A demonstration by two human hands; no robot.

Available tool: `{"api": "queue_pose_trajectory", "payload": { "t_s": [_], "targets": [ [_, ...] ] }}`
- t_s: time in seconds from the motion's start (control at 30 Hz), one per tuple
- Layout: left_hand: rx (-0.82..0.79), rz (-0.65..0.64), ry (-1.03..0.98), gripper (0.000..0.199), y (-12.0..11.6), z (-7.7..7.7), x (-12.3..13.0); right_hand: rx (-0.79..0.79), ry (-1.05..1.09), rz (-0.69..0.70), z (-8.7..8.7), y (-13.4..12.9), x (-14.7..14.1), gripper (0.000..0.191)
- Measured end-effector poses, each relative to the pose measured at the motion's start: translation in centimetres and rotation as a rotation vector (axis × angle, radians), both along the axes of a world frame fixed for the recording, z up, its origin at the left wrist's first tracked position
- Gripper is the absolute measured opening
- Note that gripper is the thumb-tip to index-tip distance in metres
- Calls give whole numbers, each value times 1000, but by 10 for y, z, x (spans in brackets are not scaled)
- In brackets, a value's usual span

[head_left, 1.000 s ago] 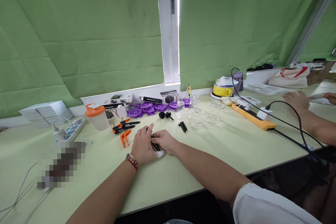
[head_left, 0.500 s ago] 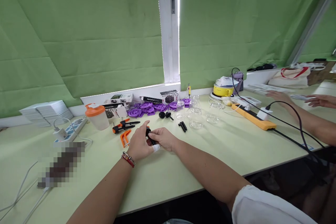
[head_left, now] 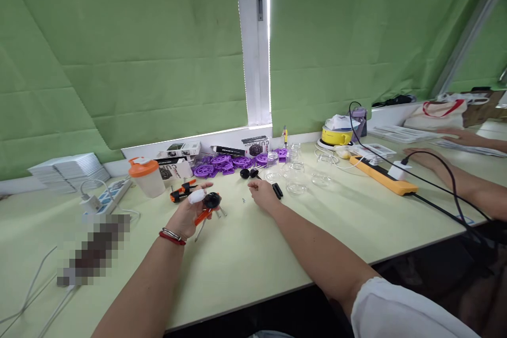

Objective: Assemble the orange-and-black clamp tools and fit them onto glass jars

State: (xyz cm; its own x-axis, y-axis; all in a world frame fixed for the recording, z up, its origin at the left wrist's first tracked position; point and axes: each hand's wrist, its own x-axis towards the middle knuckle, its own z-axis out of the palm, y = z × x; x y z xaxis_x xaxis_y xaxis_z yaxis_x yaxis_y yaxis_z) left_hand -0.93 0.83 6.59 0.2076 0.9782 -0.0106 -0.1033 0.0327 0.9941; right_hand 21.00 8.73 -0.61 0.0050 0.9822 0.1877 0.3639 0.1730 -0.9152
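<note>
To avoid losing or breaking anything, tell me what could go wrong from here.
The tiny bits lying loose on the table near the right hand could be brushed away and lost.
The black round part, held above the table in the left hand, might slip.
The clear vessels beyond the right hand could be knocked; whether they are glass, I cannot tell.

Bench (head_left: 253, 264): smooth, pale, faint sheen. Black round part (head_left: 212, 200) in left hand (head_left: 194, 210): plastic look, small highlights. Purple wheel-shaped parts (head_left: 222, 162): plastic look. Glassware (head_left: 295, 170): clear, glossy. Shaker (head_left: 150, 185): translucent plastic body, smooth orange plastic lid. Blinds (head_left: 158, 53): matt green, creased. Window frame (head_left: 254, 53): smooth metal look. Tote bag (head_left: 439, 116): soft cloth. Power strip (head_left: 380, 177): orange and black plastic.
</note>
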Motion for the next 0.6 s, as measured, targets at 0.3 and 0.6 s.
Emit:
{"api": "queue_pose_trajectory", "payload": {
  "t_s": [0.3, 0.6],
  "targets": [
    [-311, -242, 128, 59, -1, -5, 10, 122, -590, 216, -4, -4, -7, 18],
    [-364, -392, 154, 57, 8, -7, 7, 67, -631, 258, -5, -1, -5, 13]
  ]
}}
